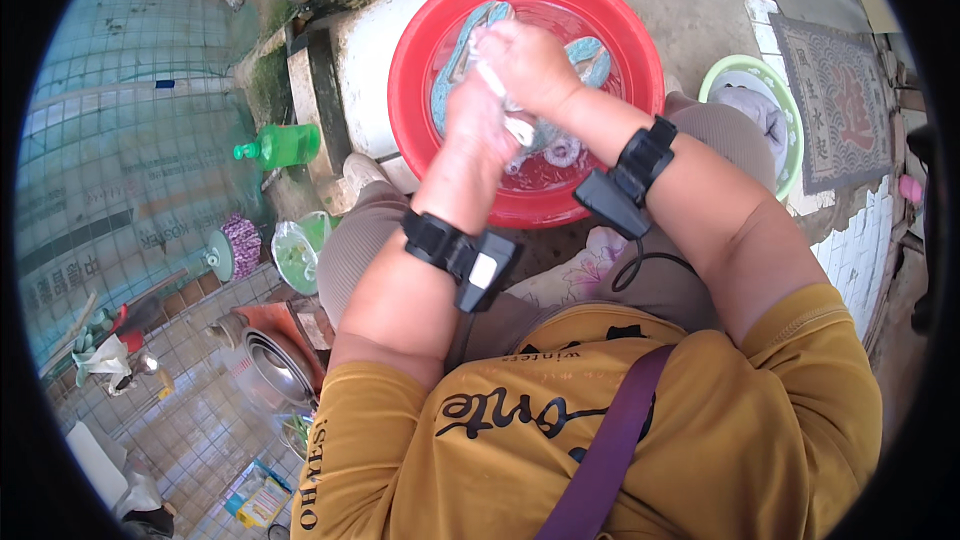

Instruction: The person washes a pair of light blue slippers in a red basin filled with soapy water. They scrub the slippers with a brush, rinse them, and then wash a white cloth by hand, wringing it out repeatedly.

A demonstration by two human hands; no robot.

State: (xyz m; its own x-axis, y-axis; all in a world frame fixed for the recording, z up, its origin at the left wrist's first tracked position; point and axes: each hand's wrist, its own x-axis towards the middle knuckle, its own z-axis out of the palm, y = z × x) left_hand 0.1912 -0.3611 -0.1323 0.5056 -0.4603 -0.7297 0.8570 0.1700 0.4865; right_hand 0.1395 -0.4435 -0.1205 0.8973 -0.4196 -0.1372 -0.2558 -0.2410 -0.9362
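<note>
A red plastic basin holds shallow water and a wet, turquoise textured item with pale edging; its exact kind cannot be told. Over the basin, my left hand and my right hand are close together, fingers curled around a whitish strip that runs between them. The strip's looped end shows below my left hand. Both hands are slightly blurred and hide part of the item. Another turquoise part shows right of my right hand, and a pale purple fluffy piece lies low in the basin.
On the left are a green bottle, a plastic bag, a purple brush head and metal bowls. A green-rimmed basin with greyish cloth stands beyond my right knee, beside a patterned mat.
</note>
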